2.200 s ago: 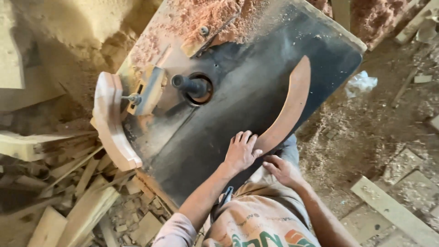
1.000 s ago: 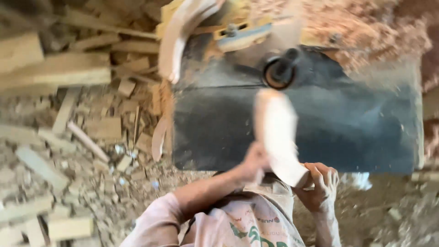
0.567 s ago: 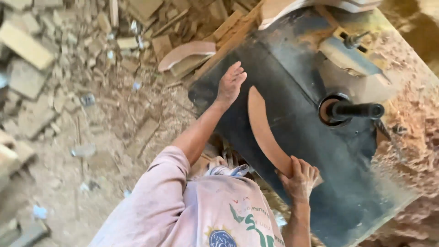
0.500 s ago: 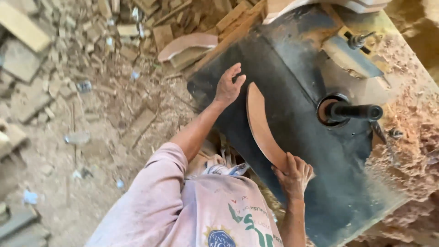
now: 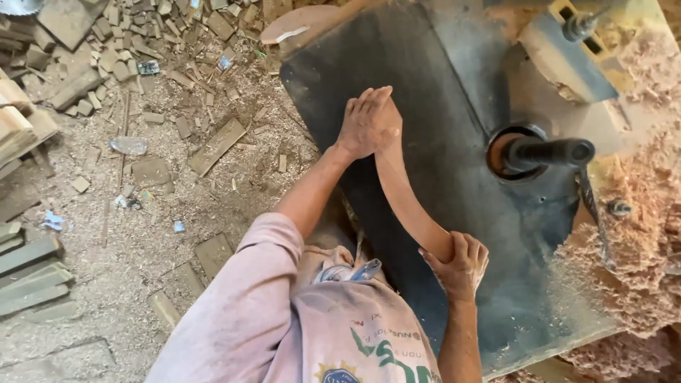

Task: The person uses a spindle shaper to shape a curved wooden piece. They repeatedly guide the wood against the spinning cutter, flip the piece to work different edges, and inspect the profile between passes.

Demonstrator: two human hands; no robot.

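While hands grip curved wood (image 5: 408,202), dark machine table (image 5: 454,85), sawdust-strewn floor (image 5: 142,213)

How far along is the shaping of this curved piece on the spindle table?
Done: sawdust piled beside the spindle. In hand: left hand and right hand grip the ends of the curved wood piece on the table. Left: it sits apart from the spindle.
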